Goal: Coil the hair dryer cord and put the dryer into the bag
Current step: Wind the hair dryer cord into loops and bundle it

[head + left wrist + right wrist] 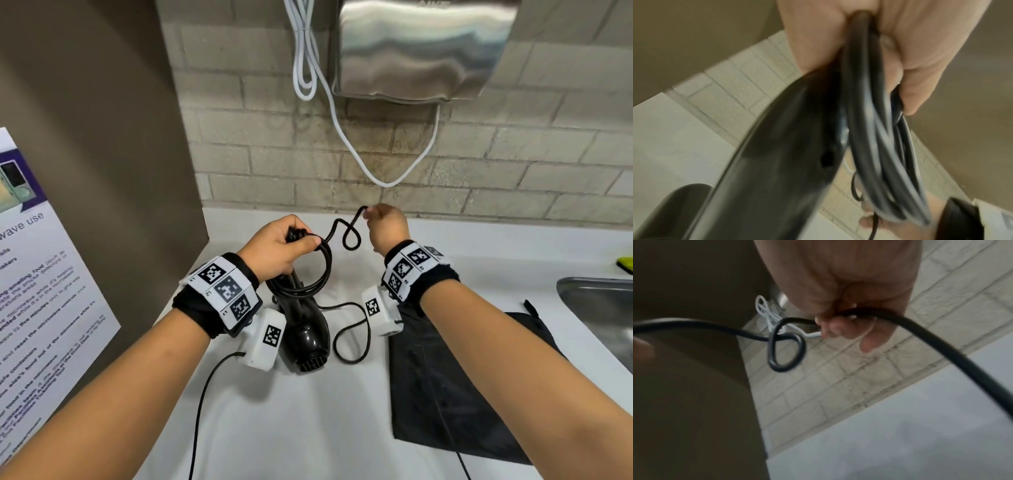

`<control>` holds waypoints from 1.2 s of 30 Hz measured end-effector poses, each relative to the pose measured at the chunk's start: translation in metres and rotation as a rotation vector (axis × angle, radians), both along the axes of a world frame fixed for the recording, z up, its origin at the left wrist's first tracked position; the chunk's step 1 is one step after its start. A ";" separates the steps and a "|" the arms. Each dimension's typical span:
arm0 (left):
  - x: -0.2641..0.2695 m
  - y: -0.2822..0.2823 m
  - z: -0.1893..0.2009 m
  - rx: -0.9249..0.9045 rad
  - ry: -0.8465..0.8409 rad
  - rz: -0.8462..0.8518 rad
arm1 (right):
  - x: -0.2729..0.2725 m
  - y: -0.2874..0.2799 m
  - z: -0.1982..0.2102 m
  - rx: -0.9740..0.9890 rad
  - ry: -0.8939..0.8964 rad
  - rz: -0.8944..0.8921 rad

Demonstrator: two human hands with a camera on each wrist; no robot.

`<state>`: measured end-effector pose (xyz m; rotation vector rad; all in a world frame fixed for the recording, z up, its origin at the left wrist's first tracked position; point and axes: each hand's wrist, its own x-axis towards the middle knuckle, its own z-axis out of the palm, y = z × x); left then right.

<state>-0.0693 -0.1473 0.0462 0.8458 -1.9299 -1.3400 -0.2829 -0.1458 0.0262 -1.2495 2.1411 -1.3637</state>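
- Closest to the head cam are the two forearms, both wearing black wristbands [219, 298] with tag blocks on them, reaching out over the white worktop [308, 428].
- Left hand [277, 246] is wrapped around the hair dryer [305, 329] handle plus a few finished loops of the black cord [318, 270]. The dryer hangs nozzle-down toward the worktop; can't tell if it touches.
- Left wrist cam shows what the head cam doesn't: fingers [920, 53] curled right round the bundled loops, with the dryer body just beside them. Pretty blurry though.
- Right hand [387, 226] pinches the cord higher up, near the brick wall [479, 161]. The right wrist cam shows a small twisted loop in the stretch between the hands.
- More slack curls on the worktop between the dryer and the black bag [445, 394], which lies flat under the right forearm.
- Edges: brown side panel [102, 137] close on the left, steel sink [603, 315] on the right, metal wall dryer [421, 48] with a white cable [337, 126] overhead. Open worktop is toward the front.
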 end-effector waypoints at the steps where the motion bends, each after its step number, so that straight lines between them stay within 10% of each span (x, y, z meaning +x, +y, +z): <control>1: 0.001 -0.002 -0.001 -0.010 -0.003 0.001 | -0.004 0.003 -0.009 0.094 0.031 0.009; 11: 0.002 -0.004 0.000 -0.028 -0.001 0.026 | 0.035 0.043 0.004 0.234 0.053 0.811; 16: -0.001 -0.001 0.001 -0.023 0.029 -0.034 | 0.044 0.036 -0.004 0.164 0.246 0.800; 25: -0.003 -0.002 -0.005 -0.099 0.012 -0.038 | 0.041 0.025 -0.002 -0.064 0.074 0.565; 30: 0.004 -0.008 -0.006 -0.071 0.023 0.028 | 0.017 0.034 0.010 0.200 0.325 0.630; 36: 0.003 -0.013 -0.007 -0.004 0.070 0.114 | -0.001 0.038 -0.013 0.070 0.040 0.459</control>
